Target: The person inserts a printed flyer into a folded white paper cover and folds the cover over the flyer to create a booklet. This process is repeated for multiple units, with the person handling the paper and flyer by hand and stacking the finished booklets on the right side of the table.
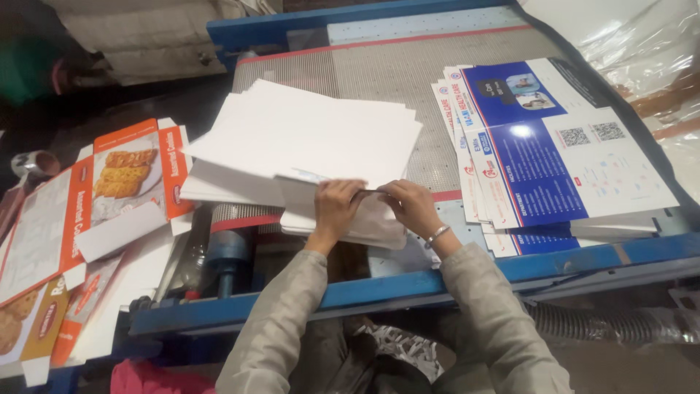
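A loose pile of white sheets [299,135] lies fanned on the grey mesh belt [379,73] of a blue-framed machine. My left hand [335,204] and my right hand [412,204] meet at the near edge of that pile, both pinching a white sheet [368,219] that hangs over the belt's front edge. A metal bangle [436,235] sits on my right wrist. Both sleeves are beige.
Blue and white printed sheets [554,146] are stacked at the right of the belt. Orange flat carton blanks with biscuit pictures [109,190] lie at the left. A blue frame rail [583,259] runs along the front, with a grey ribbed hose [605,321] below it.
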